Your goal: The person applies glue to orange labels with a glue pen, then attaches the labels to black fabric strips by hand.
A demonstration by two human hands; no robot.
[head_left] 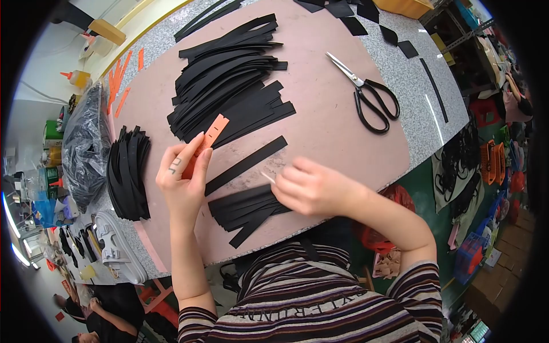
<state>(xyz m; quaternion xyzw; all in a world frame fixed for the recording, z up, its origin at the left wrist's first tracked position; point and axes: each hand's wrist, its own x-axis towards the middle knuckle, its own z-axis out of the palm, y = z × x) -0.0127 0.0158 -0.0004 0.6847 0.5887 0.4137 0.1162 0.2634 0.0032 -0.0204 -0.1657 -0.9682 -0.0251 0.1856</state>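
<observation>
Pinched between the thumb and fingers of my left hand (186, 166) is an orange template strip (216, 129) with small dark slits, held up over the mat. My right hand (303, 186) is closed round a thin pale pointed stick (267, 176), its tip toward the left. One single black strip (247, 164) lies flat between the two hands. Close below my right hand is a small pile of black strips (243, 208), partly hidden by it. A large spread of black strips (229, 80) lies just beyond my left hand.
Black-handled scissors (366, 94) lie at right on the pink mat (326, 126). Another bundle of black strips (128, 174) sits at left, beside a black plastic bag (86, 143). Orange strips (117, 80) and black pieces (369, 17) lie at the far side.
</observation>
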